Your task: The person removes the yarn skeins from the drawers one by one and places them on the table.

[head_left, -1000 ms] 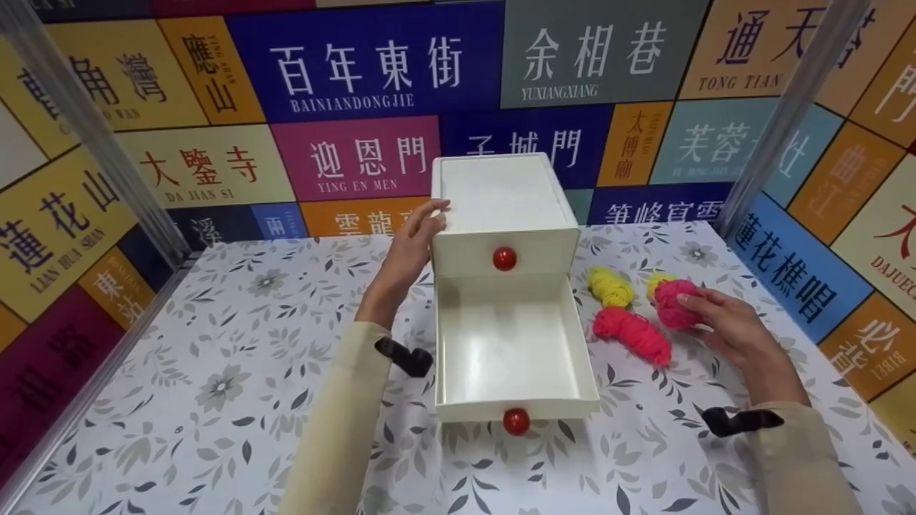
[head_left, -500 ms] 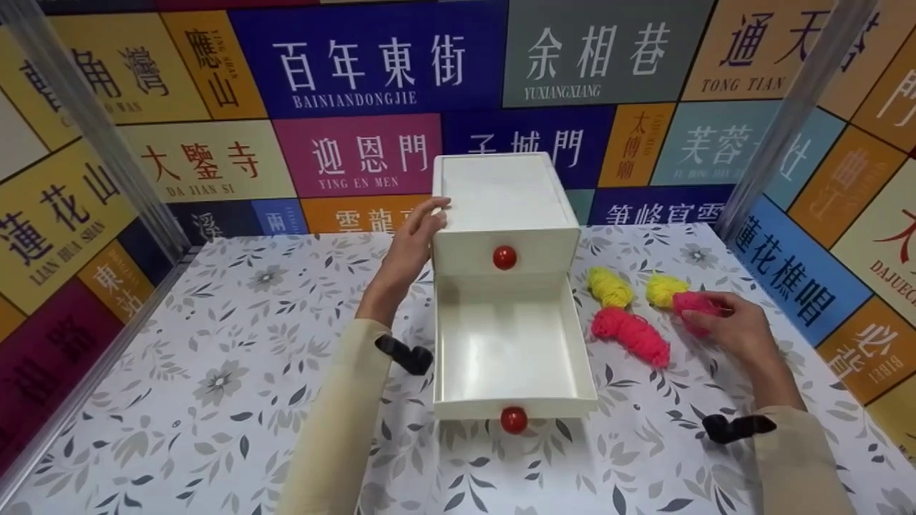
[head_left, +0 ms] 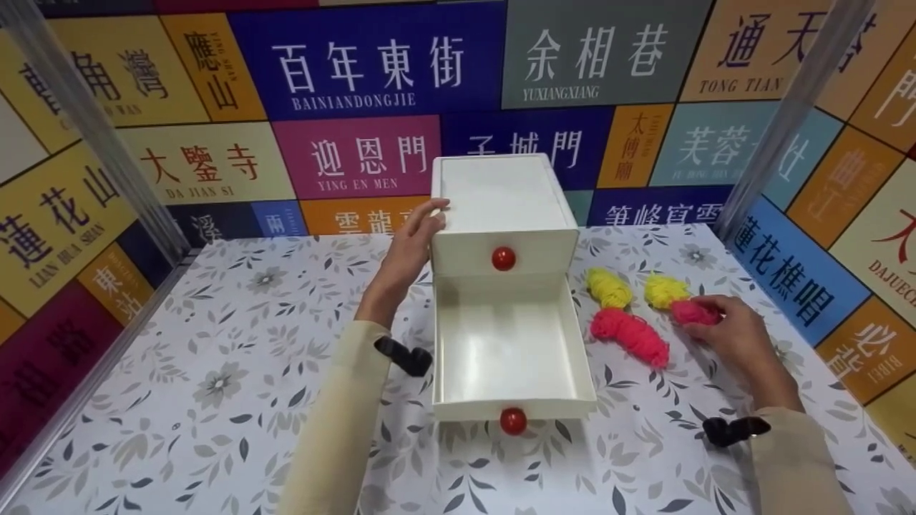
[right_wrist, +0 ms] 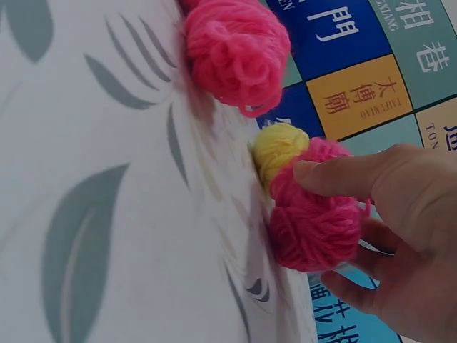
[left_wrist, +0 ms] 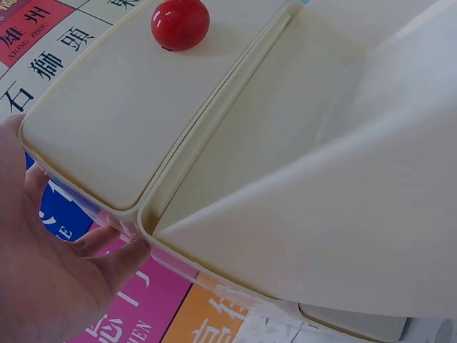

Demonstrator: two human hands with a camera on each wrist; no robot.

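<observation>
– Around you stand walls of multicoloured lettered panels (head_left: 365, 61), and your table (head_left: 207, 458) has a white top printed with grey leaves. What are your hands doing?

– Your left hand (head_left: 404, 257) rests, fingers spread, against the left side of the glossy white 2-drawer cabinet (head_left: 501, 193). Your right hand (head_left: 737, 332) pinches a fluffy bright-pink yarn bundle (head_left: 693, 312) between thumb and fingers, low at the table, right of the cabinet.

– What lies around it?

– Just beyond it sits a lemon-yellow yarn bundle (head_left: 664, 290). Nearer the cabinet lie a 2nd yellow bundle (head_left: 610, 288) and a longer coral-pink bundle (head_left: 631, 336). The lower drawer (head_left: 515, 350), with its round red knob (head_left: 513, 421), stands pulled out towards you; the upper drawer (head_left: 461, 254) is closed.

– Which step are you on?

– I'd judge it as handling 1 bundle while steadying the cabinet. Whether you are lifting the pink yarn or setting it down, I can't tell.

– And your next move calls for?

– Probably a light but secure pinch on that soft yarn, some space from its yellow neighbour, and enough left-hand pressure to stop the cabinet sliding.
</observation>
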